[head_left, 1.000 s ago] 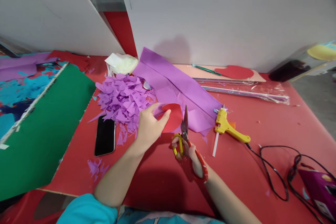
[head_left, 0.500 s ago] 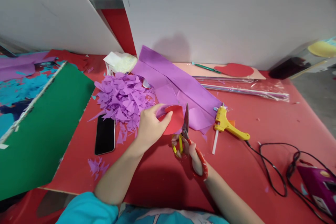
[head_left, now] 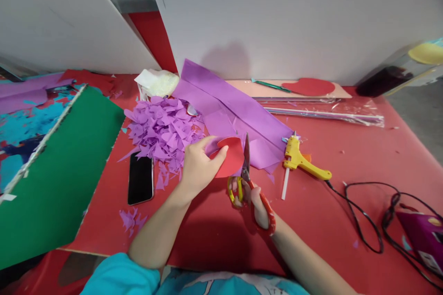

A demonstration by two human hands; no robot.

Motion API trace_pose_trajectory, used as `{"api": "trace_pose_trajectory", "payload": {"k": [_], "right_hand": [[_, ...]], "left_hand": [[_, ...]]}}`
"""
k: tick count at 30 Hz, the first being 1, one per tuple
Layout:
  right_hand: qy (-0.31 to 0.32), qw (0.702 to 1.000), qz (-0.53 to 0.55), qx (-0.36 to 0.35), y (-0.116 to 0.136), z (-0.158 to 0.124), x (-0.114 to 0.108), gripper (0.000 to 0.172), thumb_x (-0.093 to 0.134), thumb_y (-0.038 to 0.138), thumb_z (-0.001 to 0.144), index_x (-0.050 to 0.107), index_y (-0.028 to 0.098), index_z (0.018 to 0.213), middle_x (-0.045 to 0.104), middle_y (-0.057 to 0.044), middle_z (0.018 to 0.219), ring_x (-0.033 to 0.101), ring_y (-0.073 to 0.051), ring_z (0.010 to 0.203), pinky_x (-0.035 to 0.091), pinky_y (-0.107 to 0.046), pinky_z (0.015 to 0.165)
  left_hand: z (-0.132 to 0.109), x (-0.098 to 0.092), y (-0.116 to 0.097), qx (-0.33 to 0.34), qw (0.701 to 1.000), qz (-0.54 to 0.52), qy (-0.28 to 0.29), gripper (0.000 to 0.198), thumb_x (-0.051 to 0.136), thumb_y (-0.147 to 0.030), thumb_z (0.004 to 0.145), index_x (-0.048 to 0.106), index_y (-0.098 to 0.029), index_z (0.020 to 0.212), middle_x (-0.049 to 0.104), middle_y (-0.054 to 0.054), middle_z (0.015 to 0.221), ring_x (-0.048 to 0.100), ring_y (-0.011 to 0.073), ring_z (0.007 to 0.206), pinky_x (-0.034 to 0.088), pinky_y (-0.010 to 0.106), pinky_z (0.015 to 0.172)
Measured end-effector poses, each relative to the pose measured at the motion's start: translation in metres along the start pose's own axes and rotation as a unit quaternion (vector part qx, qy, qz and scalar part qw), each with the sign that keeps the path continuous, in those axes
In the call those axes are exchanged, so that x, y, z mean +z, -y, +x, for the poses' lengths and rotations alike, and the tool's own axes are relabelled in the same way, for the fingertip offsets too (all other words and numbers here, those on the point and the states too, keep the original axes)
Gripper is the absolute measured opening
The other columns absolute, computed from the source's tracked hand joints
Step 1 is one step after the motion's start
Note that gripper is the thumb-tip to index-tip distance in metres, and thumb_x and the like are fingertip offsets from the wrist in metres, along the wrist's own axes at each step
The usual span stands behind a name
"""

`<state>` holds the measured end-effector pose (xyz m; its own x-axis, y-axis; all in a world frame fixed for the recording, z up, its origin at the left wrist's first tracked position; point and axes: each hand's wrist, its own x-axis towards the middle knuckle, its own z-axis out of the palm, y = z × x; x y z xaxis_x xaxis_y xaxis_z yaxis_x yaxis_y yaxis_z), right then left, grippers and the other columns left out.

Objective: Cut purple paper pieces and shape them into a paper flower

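My left hand (head_left: 200,161) pinches a rounded red paper piece (head_left: 232,159), with purple paper showing behind it. The thumb presses on the red face. In my right hand (head_left: 258,203) is a pair of scissors (head_left: 246,166), with one red and one yellow handle loop. Its blades point away from me, beside the right edge of the red piece. Behind and left of my left hand lies a heap of purple paper scraps (head_left: 162,129). Past both hands, folded purple paper sheets (head_left: 228,101) stretch across the table.
A yellow glue gun (head_left: 301,161) lies right of the scissors, its black cord trailing right. A phone (head_left: 140,179) and a green board (head_left: 69,166) are on the left. A red cutout (head_left: 311,86) and a green pen (head_left: 272,85) lie near the white panel.
The camera view has shifted slightly, so the table things sit a little differently. Both hands keep nearly the same pose, the scissors still beside the red paper piece.
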<state>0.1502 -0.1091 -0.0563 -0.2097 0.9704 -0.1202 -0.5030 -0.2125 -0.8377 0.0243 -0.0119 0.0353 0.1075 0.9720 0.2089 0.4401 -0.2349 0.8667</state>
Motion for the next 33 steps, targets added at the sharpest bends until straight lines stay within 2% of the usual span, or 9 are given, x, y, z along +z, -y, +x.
{"api": "trace_pose_trajectory", "payload": {"k": [14, 22, 26, 33], "right_hand": [[-0.002, 0.999, -0.042, 0.002, -0.0026, -0.0018, -0.0028, 0.058, 0.026, 0.076, 0.077, 0.042, 0.02, 0.077, 0.032, 0.006, 0.056, 0.024, -0.008, 0.044, 0.022, -0.023, 0.043], [-0.006, 0.999, -0.041, 0.001, -0.0019, -0.0018, -0.0027, 0.055, 0.03, 0.074, 0.077, 0.04, 0.02, 0.073, 0.031, 0.006, 0.056, 0.022, -0.006, 0.043, 0.021, -0.023, 0.04], [-0.013, 0.999, -0.036, 0.007, -0.0009, -0.0028, -0.0025, 0.055, 0.032, 0.074, 0.077, 0.041, 0.02, 0.073, 0.03, 0.007, 0.055, 0.021, -0.006, 0.042, 0.019, -0.022, 0.04], [0.007, 1.0, -0.026, 0.014, -0.0008, -0.0034, -0.0042, 0.056, 0.029, 0.075, 0.077, 0.044, 0.02, 0.076, 0.032, 0.005, 0.059, 0.024, -0.007, 0.044, 0.02, -0.023, 0.042]], "left_hand": [[-0.002, 0.0045, 0.0018, -0.024, 1.0, -0.012, -0.007, 0.016, 0.063, -0.024, 0.073, 0.066, -0.016, 0.087, 0.071, 0.004, 0.085, 0.067, 0.0175, 0.077, 0.054, 0.028, 0.074], [-0.0014, 0.0023, 0.002, -0.034, 0.999, 0.006, 0.003, 0.017, 0.062, -0.025, 0.073, 0.066, -0.015, 0.086, 0.071, 0.004, 0.083, 0.067, 0.018, 0.076, 0.053, 0.028, 0.072], [0.0009, 0.001, -0.0016, -0.032, 0.999, 0.022, 0.01, 0.014, 0.062, -0.023, 0.072, 0.067, -0.015, 0.082, 0.071, 0.003, 0.076, 0.065, 0.0162, 0.07, 0.052, 0.025, 0.066], [0.0036, -0.0008, -0.002, -0.04, 0.999, 0.016, 0.021, 0.012, 0.062, -0.024, 0.072, 0.066, -0.015, 0.079, 0.07, 0.002, 0.074, 0.064, 0.0155, 0.069, 0.051, 0.024, 0.064]]}}
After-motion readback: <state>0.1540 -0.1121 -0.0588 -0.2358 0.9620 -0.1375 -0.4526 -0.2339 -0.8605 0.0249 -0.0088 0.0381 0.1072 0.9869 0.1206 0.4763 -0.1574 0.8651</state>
